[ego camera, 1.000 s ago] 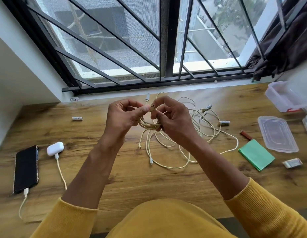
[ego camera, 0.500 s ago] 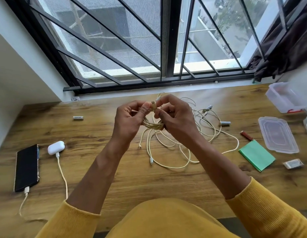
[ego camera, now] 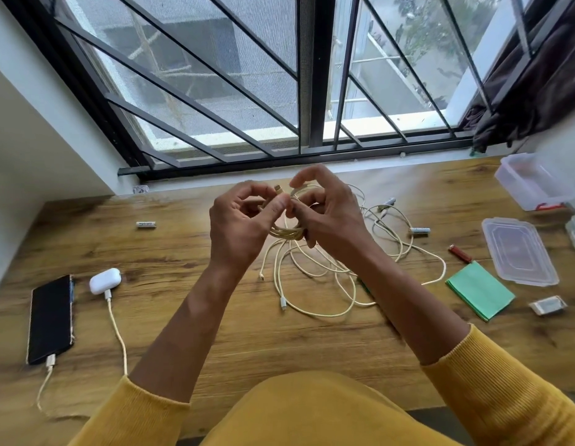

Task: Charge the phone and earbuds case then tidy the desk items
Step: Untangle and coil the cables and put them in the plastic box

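From the head view, my one camera, I note first what is obscured: both hands are motion-blurred, the coiled cable (ego camera: pixel 287 231) between them is largely covered by the palms, and I cannot make out how many loops it has. The loose cables (ego camera: pixel 324 278) lie tangled on the tabletop (ego camera: pixel 215 317) under and behind the right forearm, which hides part of them; individual runs are hard to separate. At the right edge a clear container (ego camera: pixel 530 185) is cut off by the frame. The left hand (ego camera: pixel 239 225) has its fingers (ego camera: pixel 247 196) curled, thumb pressed against the coil, with a connector tip showing just above the thumb. The right hand (ego camera: pixel 328 217) pinches the coil from the other side with thumb and lower fingers, while its index finger is raised and arched, touching nothing that I can see. The coil is held above the tabletop, over the tangle. The phone (ego camera: pixel 51 318) lies flat at the left, a cable plugged into its near end; the earbuds case (ego camera: pixel 105 281) lies just beside it, also with a cable attached. Further right lie a green cloth (ego camera: pixel 480 290), a clear lid (ego camera: pixel 519 252) and a battery (ego camera: pixel 419 231); another battery (ego camera: pixel 146 224) lies at the left.
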Demonstrator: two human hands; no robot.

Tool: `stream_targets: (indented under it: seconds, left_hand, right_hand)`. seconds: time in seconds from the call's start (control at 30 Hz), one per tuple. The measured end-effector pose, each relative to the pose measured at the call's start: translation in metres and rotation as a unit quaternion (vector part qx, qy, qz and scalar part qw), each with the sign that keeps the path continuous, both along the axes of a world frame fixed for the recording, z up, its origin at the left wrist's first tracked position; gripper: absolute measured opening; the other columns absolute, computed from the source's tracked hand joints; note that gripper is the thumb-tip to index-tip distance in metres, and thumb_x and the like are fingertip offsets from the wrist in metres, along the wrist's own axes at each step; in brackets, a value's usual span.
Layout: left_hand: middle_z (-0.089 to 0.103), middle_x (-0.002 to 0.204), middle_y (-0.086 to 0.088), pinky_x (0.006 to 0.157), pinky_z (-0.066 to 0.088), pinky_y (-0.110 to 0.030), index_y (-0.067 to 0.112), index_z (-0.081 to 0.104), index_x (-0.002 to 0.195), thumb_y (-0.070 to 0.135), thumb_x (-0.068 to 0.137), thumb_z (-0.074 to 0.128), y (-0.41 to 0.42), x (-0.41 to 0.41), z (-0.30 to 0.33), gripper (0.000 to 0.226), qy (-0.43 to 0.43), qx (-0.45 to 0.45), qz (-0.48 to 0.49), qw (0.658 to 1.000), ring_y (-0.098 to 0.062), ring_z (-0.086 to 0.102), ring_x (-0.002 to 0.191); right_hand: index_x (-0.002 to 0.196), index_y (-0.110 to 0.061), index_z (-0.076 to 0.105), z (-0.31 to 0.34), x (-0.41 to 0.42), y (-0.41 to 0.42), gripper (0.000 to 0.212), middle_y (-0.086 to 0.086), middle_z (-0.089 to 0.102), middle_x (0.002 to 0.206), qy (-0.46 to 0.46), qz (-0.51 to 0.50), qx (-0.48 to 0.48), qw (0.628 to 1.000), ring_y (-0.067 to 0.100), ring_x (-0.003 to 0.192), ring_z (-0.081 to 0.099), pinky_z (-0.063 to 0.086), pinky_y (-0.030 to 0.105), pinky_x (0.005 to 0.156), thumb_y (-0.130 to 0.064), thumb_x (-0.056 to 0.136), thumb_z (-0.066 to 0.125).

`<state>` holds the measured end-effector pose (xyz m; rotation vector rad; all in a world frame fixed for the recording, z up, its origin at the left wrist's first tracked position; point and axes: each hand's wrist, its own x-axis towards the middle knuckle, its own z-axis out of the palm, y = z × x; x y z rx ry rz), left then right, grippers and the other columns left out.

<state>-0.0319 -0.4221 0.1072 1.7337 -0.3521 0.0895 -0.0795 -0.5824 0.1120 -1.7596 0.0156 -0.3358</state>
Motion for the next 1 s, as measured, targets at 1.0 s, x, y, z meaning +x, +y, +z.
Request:
stream_targets:
  seconds: [1.0]
  left_hand:
    - [0.078, 0.105, -0.017, 0.079, 0.066, -0.04, 0.006, 0.07, 0.123, 0.021, 0.11, 0.058, -0.01, -0.028, -0.003, 0.024, 0.136, -0.081, 0.004, 0.987, -0.029, 0.077, 0.087]
  right_hand:
    - [0.119, 0.001, 0.069, -0.013, -0.022, -0.015, 0.022, 0.026, 0.075, 0.102, 0.097, 0.049, 0.137, 0.985, 0.03, 0.079, 0.072, 0.061, 0.038, 0.061, -0.01, 0.101, 0.069]
